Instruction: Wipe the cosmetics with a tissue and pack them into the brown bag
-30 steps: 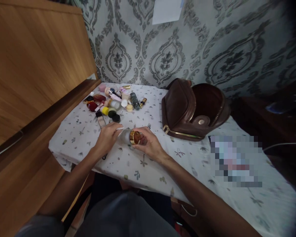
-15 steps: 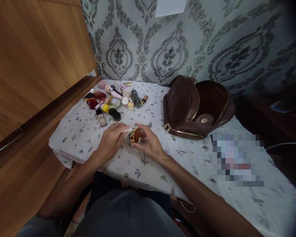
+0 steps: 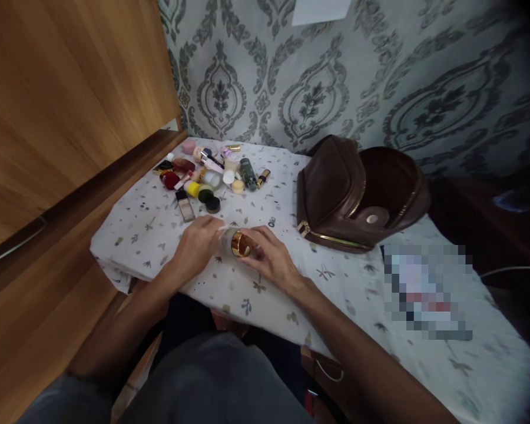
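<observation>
A white cloth (image 3: 135, 238) printed with small plants covers the worktop (image 3: 271, 309), draping over its near-left corner. Toward the back left lies a jumble of cosmetics — among them a dark red item (image 3: 169, 179), a yellow cap (image 3: 193, 189), a green bottle (image 3: 248, 174) and a gold-and-black tube (image 3: 264, 178). Just in front lie a black-capped bottle (image 3: 186, 208) and a round black lid (image 3: 212, 205). Well to the right sits an open brown bag (image 3: 329, 194) — a pixelated flat item (image 3: 424, 294) lies near it.

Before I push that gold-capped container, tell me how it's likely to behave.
The gold-capped container would probably roll if laid on its side, since its gold band looks round. Its shiny surface could be slippery in the right hand. The pale, see-through body might be glass, so I'd treat it as fragile, though the material can't be confirmed.
</observation>
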